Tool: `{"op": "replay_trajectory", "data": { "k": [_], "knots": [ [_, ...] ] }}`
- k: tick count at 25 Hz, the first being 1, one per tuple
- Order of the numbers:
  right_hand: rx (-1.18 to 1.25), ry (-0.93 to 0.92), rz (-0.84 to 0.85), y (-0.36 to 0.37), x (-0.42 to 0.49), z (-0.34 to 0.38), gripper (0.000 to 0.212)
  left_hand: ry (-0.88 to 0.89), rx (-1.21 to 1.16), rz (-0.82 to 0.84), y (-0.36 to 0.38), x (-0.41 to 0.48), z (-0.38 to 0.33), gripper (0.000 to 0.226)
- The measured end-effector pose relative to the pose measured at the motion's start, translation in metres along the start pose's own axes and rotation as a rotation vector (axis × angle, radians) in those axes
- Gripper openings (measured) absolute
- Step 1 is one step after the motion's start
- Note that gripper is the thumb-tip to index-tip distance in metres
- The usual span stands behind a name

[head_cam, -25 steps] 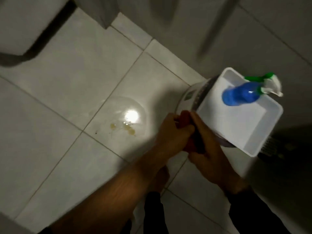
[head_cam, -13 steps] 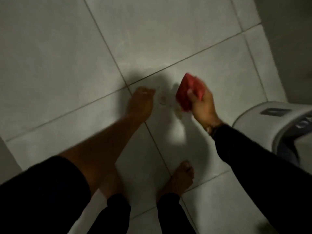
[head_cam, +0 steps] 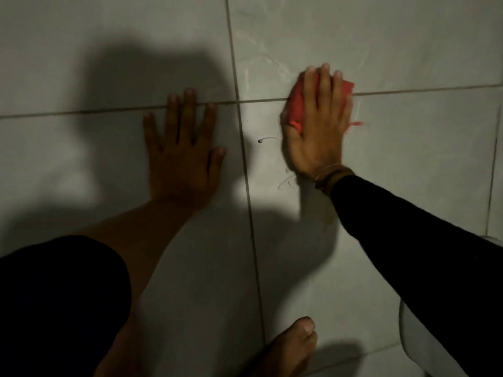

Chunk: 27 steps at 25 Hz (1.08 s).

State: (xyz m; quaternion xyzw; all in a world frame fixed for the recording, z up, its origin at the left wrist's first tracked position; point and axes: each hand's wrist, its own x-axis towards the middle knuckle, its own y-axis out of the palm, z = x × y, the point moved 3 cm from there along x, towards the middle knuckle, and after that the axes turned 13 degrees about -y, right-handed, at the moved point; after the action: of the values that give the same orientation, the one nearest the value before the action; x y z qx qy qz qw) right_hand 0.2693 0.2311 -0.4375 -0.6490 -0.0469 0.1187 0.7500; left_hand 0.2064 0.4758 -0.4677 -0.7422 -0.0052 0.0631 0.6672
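Head view only. Found at 1 o'clock: right hand (head_cam: 317,126) laid flat, fingers straight, pressing red cloth (head_cam: 296,102) onto tiled floor (head_cam: 408,36), directly over horizontal grout line (head_cam: 81,111). Found at 10 o'clock: left hand (head_cam: 182,148) spread flat on bare tile, fingers straight, holding nothing, well apart from cloth.

Open tile beyond cloth toward 12 and 3 o'clock. Vertical grout line (head_cam: 250,219) between the hands.

Most of cloth hidden under palm and fingers, only its edges showing. Left half in heavy shadow, surface detail hard to make out.

Faint wet streaks (head_cam: 268,139) just beside right hand at its 9 o'clock. Bare foot (head_cam: 291,346) at 6 o'clock, cut off by frame. White rounded object (head_cam: 413,346) at 4 o'clock, mostly behind dark sleeve (head_cam: 408,240), not identifiable.
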Motion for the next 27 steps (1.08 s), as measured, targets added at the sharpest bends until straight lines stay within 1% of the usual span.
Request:
{"op": "replay_trajectory", "data": {
  "k": [2, 3, 5, 6, 7, 8, 9, 11, 12, 13, 14, 15, 17, 18, 19, 20, 22, 23, 24, 25, 27],
  "knots": [
    [0.005, -0.136, -0.058, 0.012, -0.010, 0.044, 0.084, -0.005, -0.014, 0.016, -0.001, 0.001, -0.003, 0.073],
    [0.043, -0.214, -0.029, 0.019, -0.037, 0.068, 0.080, -0.012, -0.022, 0.024, -0.004, 0.001, -0.003, 0.072],
    [0.091, -0.281, 0.139, 0.019, -0.115, 0.093, 0.073, -0.024, -0.032, 0.035, -0.007, -0.001, -0.002, 0.072],
    [0.096, -0.286, 0.200, 0.012, -0.145, 0.087, 0.073, -0.023, -0.029, 0.042, -0.006, -0.001, -0.001, 0.073],
    [0.080, -0.299, 0.205, 0.008, -0.153, 0.070, 0.074, -0.021, -0.028, 0.041, -0.005, -0.002, 0.000, 0.073],
    [0.045, -0.267, 0.174, 0.009, -0.138, 0.049, 0.075, -0.018, -0.028, 0.033, -0.003, -0.002, 0.000, 0.074],
    [0.017, -0.171, 0.136, 0.010, -0.107, 0.032, 0.075, -0.013, -0.027, 0.020, -0.001, -0.003, 0.000, 0.075],
    [-0.002, -0.016, -0.012, 0.012, -0.027, 0.024, 0.075, -0.008, -0.034, -0.003, 0.002, -0.002, -0.001, 0.074],
    [0.020, -0.016, -0.083, 0.013, -0.003, 0.037, 0.077, -0.009, -0.047, 0.000, 0.003, -0.001, 0.000, 0.073],
    [0.073, -0.072, -0.122, 0.018, -0.001, 0.055, 0.078, -0.009, -0.059, 0.006, 0.004, 0.000, 0.001, 0.071],
    [0.132, -0.145, -0.111, 0.027, -0.023, 0.074, 0.075, -0.011, -0.066, 0.014, 0.002, 0.000, 0.002, 0.069],
    [0.167, -0.235, -0.026, 0.031, -0.064, 0.095, 0.071, -0.017, -0.072, 0.022, 0.000, 0.000, 0.003, 0.069],
    [0.120, -0.344, 0.199, 0.016, -0.168, 0.113, 0.072, -0.028, -0.076, 0.036, -0.003, -0.001, 0.003, 0.070],
    [0.117, -0.341, 0.242, 0.008, -0.197, 0.102, 0.074, -0.027, -0.081, 0.038, -0.004, -0.002, 0.002, 0.070],
    [0.112, -0.296, 0.226, 0.010, -0.201, 0.085, 0.074, -0.022, -0.079, 0.037, -0.005, -0.003, 0.002, 0.070],
    [0.079, -0.200, 0.188, 0.013, -0.184, 0.069, 0.073, -0.018, -0.073, 0.035, -0.005, -0.003, 0.000, 0.069],
    [-0.006, 0.057, 0.036, 0.020, -0.111, 0.055, 0.075, -0.011, -0.059, 0.025, -0.004, -0.001, 0.000, 0.070],
    [0.005, 0.105, 0.008, 0.022, -0.084, 0.061, 0.080, -0.007, -0.060, 0.029, -0.003, 0.000, 0.002, 0.070],
    [0.039, 0.092, -0.012, 0.026, -0.077, 0.073, 0.084, -0.006, -0.069, 0.040, -0.003, 0.000, 0.001, 0.071],
    [0.061, 0.058, -0.002, 0.033, -0.094, 0.089, 0.083, -0.006, -0.072, 0.048, -0.003, -0.001, 0.000, 0.071],
    [0.143, 0.000, 0.151, 0.030, -0.178, 0.122, 0.075, -0.018, -0.066, 0.060, -0.005, -0.003, 0.001, 0.071]
  ]
}}
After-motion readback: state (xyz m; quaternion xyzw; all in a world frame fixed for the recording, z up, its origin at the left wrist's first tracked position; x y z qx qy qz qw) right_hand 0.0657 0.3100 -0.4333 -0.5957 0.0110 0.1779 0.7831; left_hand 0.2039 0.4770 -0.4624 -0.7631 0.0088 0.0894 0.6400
